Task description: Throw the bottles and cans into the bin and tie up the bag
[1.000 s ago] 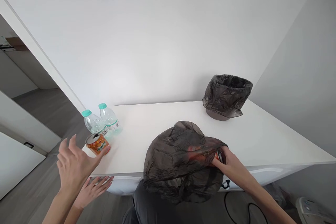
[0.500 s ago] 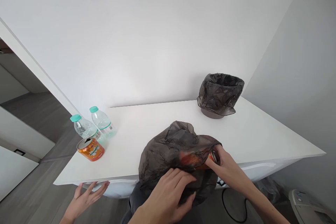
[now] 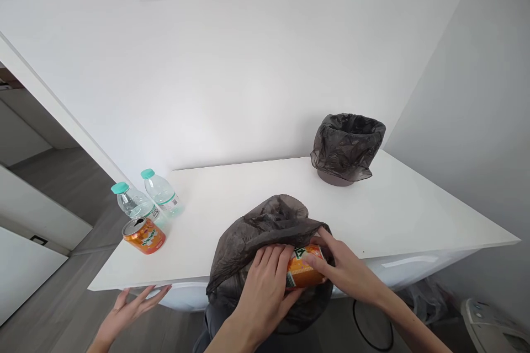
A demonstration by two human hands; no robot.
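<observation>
A dark, see-through trash bag (image 3: 244, 248) bulges at the table's front edge, its mouth toward me. At that mouth lies an orange Mirinda soda can (image 3: 304, 273) on its side. My right hand (image 3: 342, 267) grips the can's right end, the thumb across its front and the fingers behind, under the bag's rim. On the can's left end, my left hand (image 3: 267, 281) is closed, fingertips partly under the bag's edge. Whether anything else is inside the bag is hidden.
A second Mirinda can (image 3: 144, 236), opened, stands at the table's left by two clear bottles (image 3: 161, 193) with teal caps. A bag-lined bin (image 3: 335, 179) stands back right. Another person's hand (image 3: 128, 311) is spread at the white table's (image 3: 199, 215) left front edge.
The can has come out from under the bag film and shows more of its side. My left hand has moved up onto it. My right hand has shifted slightly left and down.
</observation>
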